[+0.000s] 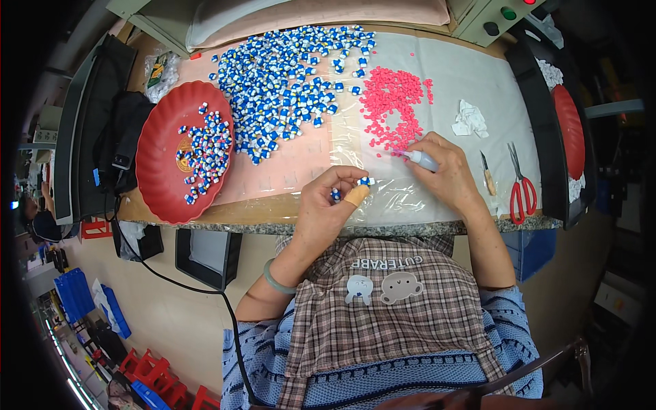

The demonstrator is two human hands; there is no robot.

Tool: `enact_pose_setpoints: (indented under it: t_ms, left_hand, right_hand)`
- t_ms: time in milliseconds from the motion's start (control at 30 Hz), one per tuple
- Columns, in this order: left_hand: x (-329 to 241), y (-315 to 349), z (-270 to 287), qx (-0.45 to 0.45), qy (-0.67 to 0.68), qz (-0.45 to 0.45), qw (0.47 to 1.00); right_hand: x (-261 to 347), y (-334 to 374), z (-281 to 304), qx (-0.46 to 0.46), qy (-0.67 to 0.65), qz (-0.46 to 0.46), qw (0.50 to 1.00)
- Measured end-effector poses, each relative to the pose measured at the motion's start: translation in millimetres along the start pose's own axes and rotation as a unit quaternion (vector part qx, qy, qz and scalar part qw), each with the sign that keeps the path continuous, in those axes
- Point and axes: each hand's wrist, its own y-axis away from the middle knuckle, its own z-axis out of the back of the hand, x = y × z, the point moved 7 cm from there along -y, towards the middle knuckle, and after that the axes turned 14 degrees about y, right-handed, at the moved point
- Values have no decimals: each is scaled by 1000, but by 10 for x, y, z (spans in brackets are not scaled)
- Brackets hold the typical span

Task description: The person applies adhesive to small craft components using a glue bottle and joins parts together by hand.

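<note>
Head view | left fingers [346, 173] pinch a small blue-and-white piece [364, 182] at their tips, second piece [335, 195] tucked behind | right fingers [418, 146] grip a pale squeeze bottle [425, 162], pink bits [376, 85] just beyond | piece looks light, stiff, easily dropped: hold its edges | bottle probably soft: hold mid-body, gently

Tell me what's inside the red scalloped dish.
Small blue-and-white pieces lie in the red dish, mostly toward its right side; whatever is directly beneath them cannot be seen.
</note>
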Motion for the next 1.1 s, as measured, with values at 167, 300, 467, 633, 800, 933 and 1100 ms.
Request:
enact_pose_setpoints:
  t_ms: [167,300,467,633,800,933,1100]
  left_hand:
    - [-3,7,8,-6,4,0,1000]
    - [-1,13,-5,-9,41,0,999]
    - [-29,21,-79,4,55,17,998]
    - [-43,29,-114,18,-48,-20,998]
    - [-162,57,-187,25,-108,-71,991]
    - [-227,81,-233,30,-167,-109,979]
    - [-298,95,-289,47,-210,-176,960]
  right_hand:
    - [93,28,-26,-10,39,18,999]
    - [93,8,-47,28,44,6,999]
    - [122,23,-2,17,-115,11,993]
    - [225,137,-127,94,-299,-53,948]
    - [339,185,-193,101,-354,-97,925]
    - [322,206,-237,118,-358,-123,918]
    - [309,207,-263,134,-331,-128,925]
